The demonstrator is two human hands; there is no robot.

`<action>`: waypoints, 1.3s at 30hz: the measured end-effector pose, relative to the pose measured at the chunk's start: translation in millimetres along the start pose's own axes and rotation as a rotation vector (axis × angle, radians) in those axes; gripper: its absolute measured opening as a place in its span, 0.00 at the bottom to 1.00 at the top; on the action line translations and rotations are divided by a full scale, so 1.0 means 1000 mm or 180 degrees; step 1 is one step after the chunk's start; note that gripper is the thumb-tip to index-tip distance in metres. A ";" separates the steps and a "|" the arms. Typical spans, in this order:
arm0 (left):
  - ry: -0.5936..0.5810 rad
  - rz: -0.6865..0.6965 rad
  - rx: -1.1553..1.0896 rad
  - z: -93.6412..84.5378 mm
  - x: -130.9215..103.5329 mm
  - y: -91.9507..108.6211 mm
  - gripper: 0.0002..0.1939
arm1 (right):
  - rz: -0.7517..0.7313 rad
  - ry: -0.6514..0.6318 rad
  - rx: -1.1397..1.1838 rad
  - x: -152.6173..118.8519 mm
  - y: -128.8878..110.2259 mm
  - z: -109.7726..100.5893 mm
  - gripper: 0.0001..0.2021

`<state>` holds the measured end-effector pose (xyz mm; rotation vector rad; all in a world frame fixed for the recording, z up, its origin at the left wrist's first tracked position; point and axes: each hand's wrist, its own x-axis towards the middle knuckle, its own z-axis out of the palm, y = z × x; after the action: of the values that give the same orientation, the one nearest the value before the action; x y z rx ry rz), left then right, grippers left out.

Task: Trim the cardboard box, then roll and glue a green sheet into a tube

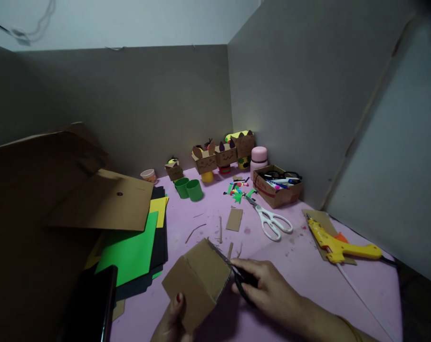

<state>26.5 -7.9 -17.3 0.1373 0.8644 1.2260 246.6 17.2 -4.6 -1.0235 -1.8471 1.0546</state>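
Observation:
My left hand (pixel 174 316) grips a folded piece of brown cardboard (pixel 197 282) by its lower left side, thumb on top. In my right hand (pixel 272 289) is a pair of black-handled scissors (pixel 244 281), fingers wrapped through the handles. The scissor blades lie along the upper right edge of the cardboard. Narrow cardboard strips (pixel 220 229) and a small cardboard rectangle (pixel 234 219) rest on the pink tabletop just beyond it.
White-handled scissors (pixel 272 221) lie near a box of pens (pixel 277 187). A yellow glue gun (pixel 338 244) rests at right. Green cups (pixel 194 190), cardboard animal figures (pixel 205 164) and a pink bottle (pixel 259 159) stand behind. Coloured sheets (pixel 133 256) and large cardboard (pixel 104 204) fill the left.

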 end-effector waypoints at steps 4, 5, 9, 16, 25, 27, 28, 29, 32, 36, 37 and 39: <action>0.0023 -0.0114 0.0093 -0.004 0.001 0.000 0.42 | -0.0001 0.0034 -0.0040 0.000 0.000 0.000 0.18; -0.0004 -0.0131 0.0121 -0.007 0.002 -0.001 0.42 | -0.0012 0.0037 -0.0081 0.000 0.001 0.000 0.19; -0.0083 -0.0157 0.0234 -0.015 0.003 -0.003 0.42 | -0.0082 -0.0012 -0.0116 0.000 0.001 -0.003 0.22; 0.0005 -0.0052 0.0107 -0.007 0.002 0.000 0.41 | 0.0124 0.0046 0.0319 0.001 0.000 -0.002 0.11; 0.0421 0.0361 -0.0104 0.016 -0.004 0.008 0.44 | 0.0340 -0.0115 0.0388 0.000 0.004 0.004 0.07; 0.0400 0.0309 -0.0162 0.016 -0.005 0.007 0.44 | 0.0214 -0.0077 0.0221 0.000 0.002 0.002 0.06; 0.0390 0.0294 -0.0197 0.016 -0.005 0.006 0.44 | 0.0171 -0.0076 0.0154 0.000 0.002 0.002 0.05; 0.0381 0.0285 -0.0230 0.016 -0.005 0.005 0.44 | 0.0151 -0.0094 0.0127 0.000 0.001 0.001 0.05; 0.0386 0.0302 -0.0231 0.016 -0.004 0.005 0.43 | 0.0251 -0.0075 0.0284 0.000 0.003 0.002 0.05; 0.0305 0.0517 -0.0119 0.013 0.000 0.009 0.43 | 0.0540 -0.0030 0.0599 0.000 0.005 0.004 0.09; 0.0301 0.0553 -0.0122 0.012 0.000 0.010 0.43 | 0.0565 -0.0107 0.0622 0.000 0.005 0.004 0.10; 0.0309 0.0584 -0.0129 0.009 0.001 0.012 0.42 | 0.0529 -0.0226 0.0561 0.000 0.004 0.003 0.08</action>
<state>22.9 1.0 -5.3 0.1273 0.9260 1.4305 244.8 17.6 -9.6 -1.0597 -1.7117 1.3429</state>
